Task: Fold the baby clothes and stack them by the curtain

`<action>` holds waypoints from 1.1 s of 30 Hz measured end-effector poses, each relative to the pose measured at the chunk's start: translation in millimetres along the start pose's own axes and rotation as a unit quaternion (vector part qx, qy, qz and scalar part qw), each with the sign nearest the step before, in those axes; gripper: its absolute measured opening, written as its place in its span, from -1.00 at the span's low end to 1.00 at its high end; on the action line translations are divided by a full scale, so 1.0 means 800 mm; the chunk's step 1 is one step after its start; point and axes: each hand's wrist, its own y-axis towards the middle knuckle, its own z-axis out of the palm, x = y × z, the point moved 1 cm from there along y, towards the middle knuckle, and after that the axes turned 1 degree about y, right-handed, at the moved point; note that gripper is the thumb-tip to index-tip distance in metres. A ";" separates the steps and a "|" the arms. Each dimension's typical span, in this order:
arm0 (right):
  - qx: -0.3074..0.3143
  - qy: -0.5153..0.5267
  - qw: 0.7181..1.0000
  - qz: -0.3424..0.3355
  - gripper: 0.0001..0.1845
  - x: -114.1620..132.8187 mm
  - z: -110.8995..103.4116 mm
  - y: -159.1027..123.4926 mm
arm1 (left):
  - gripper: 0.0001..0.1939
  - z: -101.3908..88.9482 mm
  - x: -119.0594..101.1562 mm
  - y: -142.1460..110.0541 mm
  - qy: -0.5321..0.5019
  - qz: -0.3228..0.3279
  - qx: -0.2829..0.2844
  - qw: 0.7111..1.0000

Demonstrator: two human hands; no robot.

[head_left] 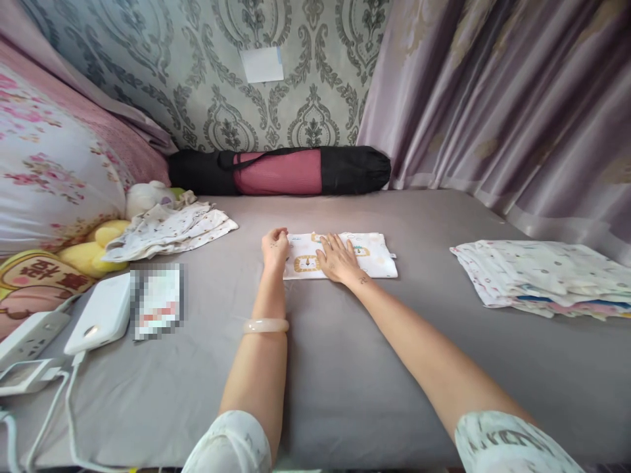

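Note:
A white cloth (377, 256) printed with lion faces lies folded into a flat rectangle on the grey sheet, with a small tag on its right edge. My right hand (339, 257) rests flat on its middle, fingers spread. At the cloth's left edge, my left hand (276, 248) has its fingers curled in and pinched together at the far left corner. The fingertips are partly hidden, but they appear to grip the cloth's edge. A pale bangle circles my left forearm.
A stack of folded printed cloths (537, 276) lies at right, a crumpled cloth (172, 226) at left beside plush toys (106, 240). A white power bank (101, 312), power strip (34, 335) and cables occupy the left front. A black and pink rolled bag (279, 172) lies along the wall.

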 end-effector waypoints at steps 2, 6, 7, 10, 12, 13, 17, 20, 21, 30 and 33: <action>0.002 0.000 1.000 -0.001 -0.36 -0.001 -0.002 0.000 | -0.60 0.000 0.000 0.000 -0.033 -0.012 -0.007 0.999; 0.008 0.007 1.000 0.003 -0.37 0.011 -0.010 0.006 | -0.60 0.001 -0.001 -0.001 -0.069 -0.033 -0.010 0.997; 0.004 0.009 1.000 -0.002 -0.38 0.016 -0.011 0.008 | -0.60 0.001 -0.002 -0.001 -0.077 -0.036 -0.010 0.996; 0.001 0.023 1.000 -0.014 -0.35 0.034 -0.009 0.015 | -0.63 0.001 -0.004 -0.002 -0.099 -0.041 -0.011 0.994; 0.009 0.033 0.999 -0.008 -0.33 0.042 -0.003 0.017 | -0.65 0.000 -0.005 -0.003 -0.108 -0.045 -0.018 0.993; 0.010 0.036 0.999 -0.005 -0.32 0.044 -0.001 0.018 | -0.67 0.000 -0.006 -0.003 -0.113 -0.046 -0.022 0.992; 0.007 0.033 0.999 -0.005 -0.32 0.043 0.004 0.017 | -0.70 -0.004 -0.008 -0.003 -0.140 -0.056 -0.037 0.988; 0.017 0.029 0.999 -0.001 -0.33 0.045 0.000 0.019 | -0.73 -0.006 -0.011 -0.005 -0.162 -0.077 -0.041 0.983; 0.016 0.026 1.000 0.000 -0.34 0.047 -0.001 0.021 | -0.74 -0.006 -0.011 -0.006 -0.168 -0.080 -0.042 0.982; -0.002 0.037 0.999 -0.025 -0.34 0.071 0.017 0.032 | -0.82 -0.009 -0.012 -0.005 -0.201 -0.081 -0.063 0.974; 0.011 0.031 0.999 -0.020 -0.34 0.073 0.015 0.034 | -0.83 -0.010 -0.012 -0.003 -0.201 -0.078 -0.070 0.974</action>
